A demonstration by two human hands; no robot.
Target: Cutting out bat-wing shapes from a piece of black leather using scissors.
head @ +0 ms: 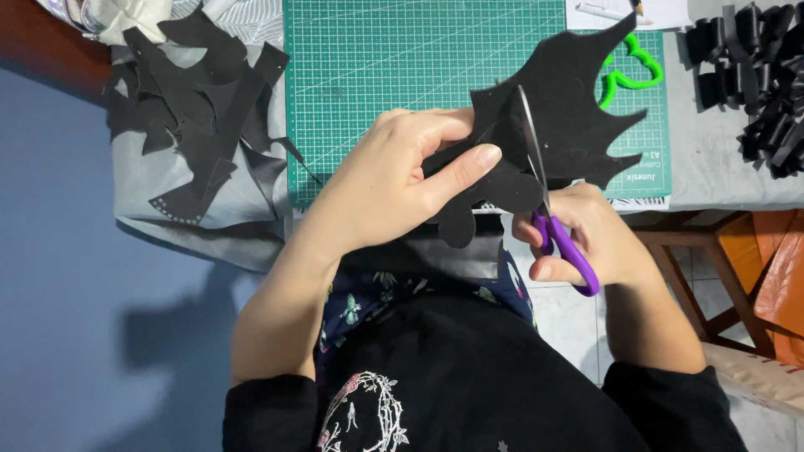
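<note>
A spiky black sheet (561, 125) hangs over the green cutting mat (377, 75), pinched by the left hand (394, 180). The right hand (590, 238) grips purple-handled scissors (557, 226), blades slicing into it. Black scraps (197, 109) lie left of the mat, black strips (758, 84) right, and a green outline shape (632, 71) sits on it, partly hidden by the sheet.

No packages, signs or screens in view. Only label-type item: a small printed white marking (643, 174) in the near right corner of the green cutting mat (402, 50), white characters on green, read upside down from here. Just beyond the mat's far right edge lies a white printed paper sheet (662, 12), mostly cropped by the frame's top edge, with too little showing to tell whether it is a label or plain paper.
</note>
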